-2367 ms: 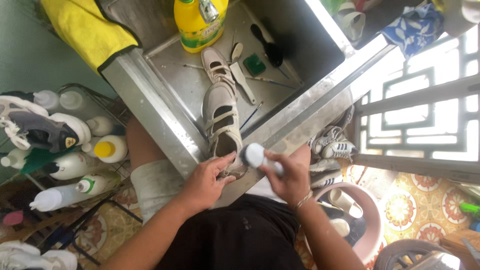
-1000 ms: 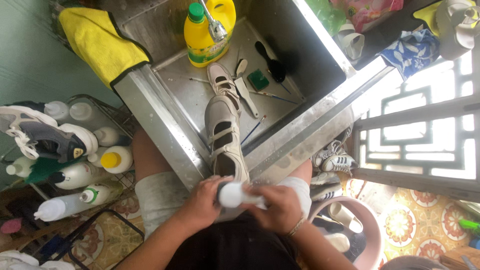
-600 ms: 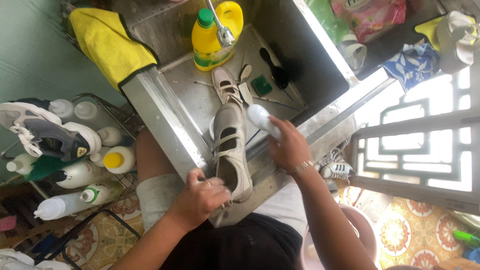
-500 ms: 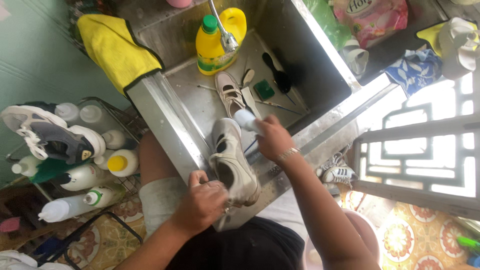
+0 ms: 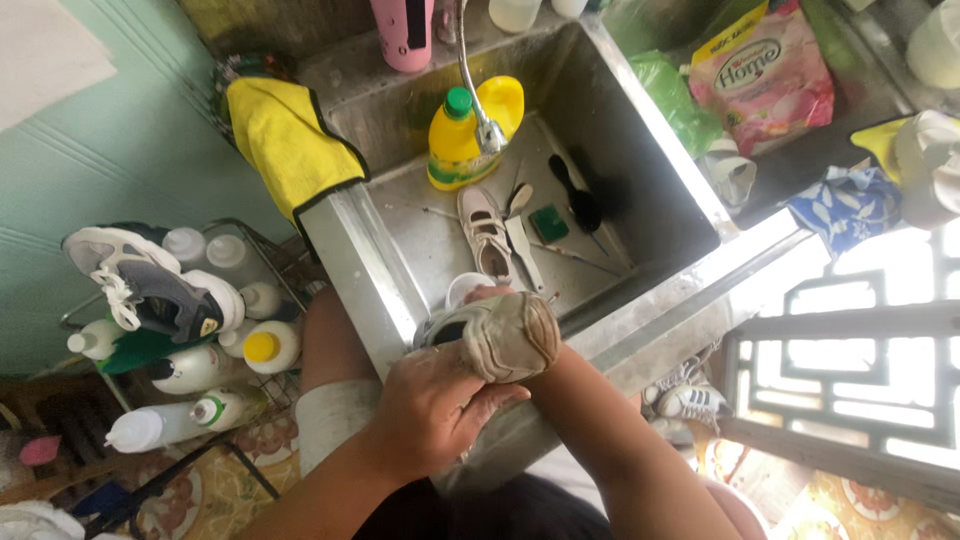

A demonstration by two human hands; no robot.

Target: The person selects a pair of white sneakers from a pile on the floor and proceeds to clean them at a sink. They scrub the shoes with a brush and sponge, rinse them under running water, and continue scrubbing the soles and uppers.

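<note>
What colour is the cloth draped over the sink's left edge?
Yellow cloth with dark edging, head view.

Grey-beige shoe [image 5: 505, 340], dirty sole. Yellow bottle [image 5: 470, 130], green cap. Yellow cloth [image 5: 285, 145], dark trim. Pink packet [image 5: 765, 75]. Steel-grey sink [image 5: 660, 170]. Small green sponge [image 5: 548, 223].

Seen from a single head-worn camera, looking steeply down and close onto a steel sink [image 5: 640, 310] filling the upper middle of the frame.
</note>
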